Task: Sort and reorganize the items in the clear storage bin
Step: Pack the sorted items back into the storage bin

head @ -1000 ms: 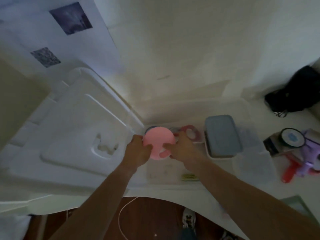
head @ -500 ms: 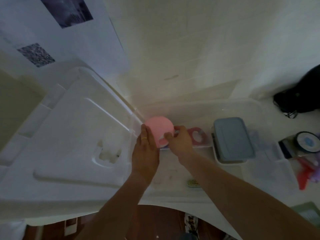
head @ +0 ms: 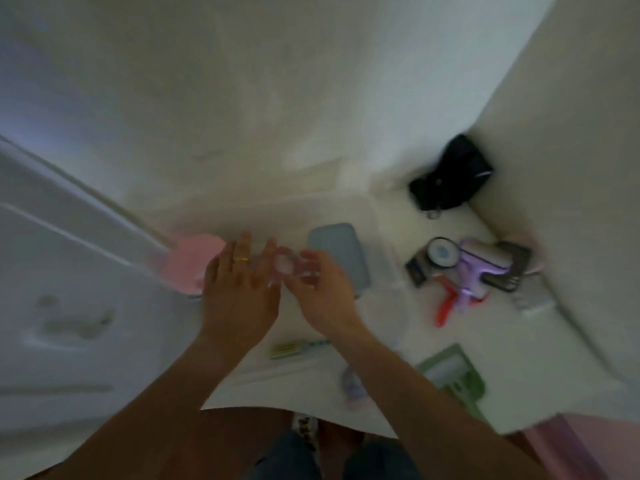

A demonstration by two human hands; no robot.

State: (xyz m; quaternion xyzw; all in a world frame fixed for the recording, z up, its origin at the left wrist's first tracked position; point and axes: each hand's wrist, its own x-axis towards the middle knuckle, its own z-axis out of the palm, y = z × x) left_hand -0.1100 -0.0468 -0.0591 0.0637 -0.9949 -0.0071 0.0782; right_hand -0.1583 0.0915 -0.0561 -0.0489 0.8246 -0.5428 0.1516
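Observation:
The frame is blurred by motion. The clear storage bin (head: 346, 202) stands against the wall. A round pink disc (head: 188, 265) leans at the bin's left end. A grey-lidded box (head: 337, 252) lies at the bin's right end. My right hand (head: 317, 289) holds a pink ring-shaped piece (head: 287, 265) over the bin's middle. My left hand (head: 239, 289), fingers spread and wearing a gold ring, hovers beside the pink ring piece, just right of the disc. A yellow-green stick-like item (head: 291, 347) lies on the bin's floor near its front.
The bin's white lid (head: 69, 271) leans at the left. On the white surface to the right lie a black pouch (head: 450, 178), a purple device (head: 479, 268), a round tin (head: 442, 253), a red tool (head: 446, 306) and a green tray (head: 453, 375).
The pink disc has been let go and now leans at the bin's left end. My right hand has taken up the pink ring piece. The camera swung right.

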